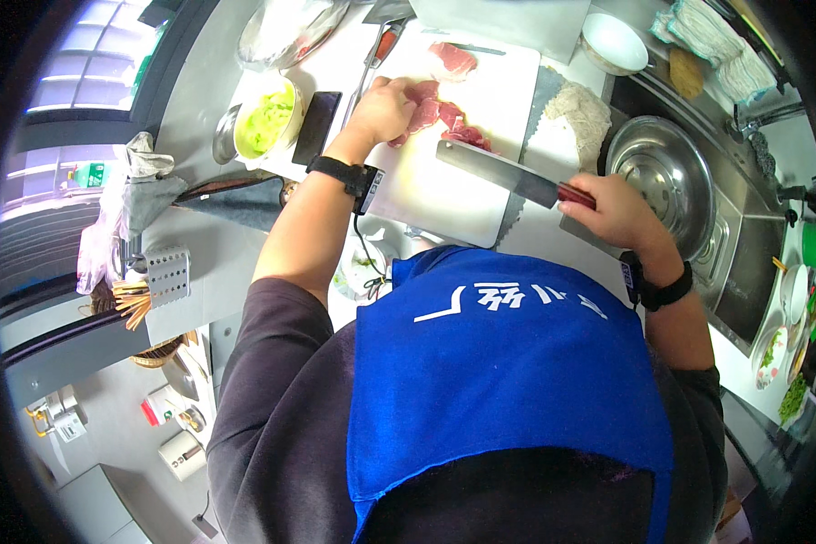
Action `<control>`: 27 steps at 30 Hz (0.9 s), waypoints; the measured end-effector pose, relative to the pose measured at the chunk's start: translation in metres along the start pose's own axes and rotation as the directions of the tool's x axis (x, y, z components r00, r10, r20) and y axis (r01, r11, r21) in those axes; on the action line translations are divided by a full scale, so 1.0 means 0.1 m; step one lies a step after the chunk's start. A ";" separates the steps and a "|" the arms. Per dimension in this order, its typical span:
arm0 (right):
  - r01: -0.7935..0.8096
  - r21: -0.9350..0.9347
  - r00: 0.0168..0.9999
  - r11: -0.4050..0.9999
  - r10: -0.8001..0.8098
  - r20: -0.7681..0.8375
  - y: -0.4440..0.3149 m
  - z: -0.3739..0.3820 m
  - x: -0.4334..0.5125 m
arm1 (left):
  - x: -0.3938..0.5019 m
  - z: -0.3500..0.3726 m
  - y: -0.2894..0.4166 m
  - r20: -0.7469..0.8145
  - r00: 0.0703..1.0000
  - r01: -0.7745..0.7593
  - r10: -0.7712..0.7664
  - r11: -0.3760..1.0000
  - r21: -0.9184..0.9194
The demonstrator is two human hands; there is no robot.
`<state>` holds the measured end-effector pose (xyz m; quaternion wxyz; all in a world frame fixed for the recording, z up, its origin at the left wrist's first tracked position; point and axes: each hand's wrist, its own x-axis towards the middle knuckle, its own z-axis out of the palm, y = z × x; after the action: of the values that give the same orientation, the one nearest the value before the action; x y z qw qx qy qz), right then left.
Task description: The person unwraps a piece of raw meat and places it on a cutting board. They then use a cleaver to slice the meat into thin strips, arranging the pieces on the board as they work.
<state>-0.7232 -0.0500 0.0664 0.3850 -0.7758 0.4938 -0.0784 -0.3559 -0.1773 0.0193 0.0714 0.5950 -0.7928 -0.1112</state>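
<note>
Slices of raw red meat [425, 115] lie across the middle of a white cutting board [442, 187]. At their left end, my left hand [384, 109] rests with its fingertips on or beside the meat; whether it grips a slice I cannot tell. My right hand [608, 207] is closed round the dark red handle of a cleaver [493, 171]. The broad blade points left over the board, its tip just below the meat pile. A separate chunk of raw meat [454, 60] lies near the board's far edge.
Left of the board are a black phone [317, 128], a bowl of chopped green vegetable [266, 119] and a plastic-wrapped item [289, 30]. To the right are a crumpled pale cloth [578, 119], a white bowl [613, 44] and a metal basin [661, 183] in the sink [741, 272].
</note>
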 end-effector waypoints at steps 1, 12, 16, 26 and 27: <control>0.022 -0.006 1.000 1.000 -0.022 0.008 -0.03 0.04 0.02 | 0.00 0.03 0.02 0.013 0.998 -0.060 0.060 0.998 -0.020; -0.081 -0.150 0.977 0.985 0.049 -0.206 0.02 0.07 0.18 | 0.23 0.19 0.37 0.183 0.958 -0.244 0.221 0.963 0.114; -0.043 -0.145 0.972 0.988 0.008 -0.236 0.06 0.02 0.21 | 0.27 -0.01 0.27 0.078 0.939 -0.311 0.336 0.922 -0.231; 0.040 0.000 0.995 0.999 -0.040 -0.086 -0.06 0.07 0.19 | -0.50 -0.31 -0.08 0.136 0.989 0.145 -0.050 0.332 -0.932; 0.023 -0.008 0.995 1.000 -0.023 -0.095 -0.07 0.10 0.24 | -0.62 -0.27 -0.08 0.155 0.987 0.162 -0.048 0.226 -0.961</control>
<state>-0.7011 -0.0632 0.0578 0.3573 -0.7781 0.5030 -0.1181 -0.3243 -0.1226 0.0447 0.3799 0.4688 -0.5142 -0.6095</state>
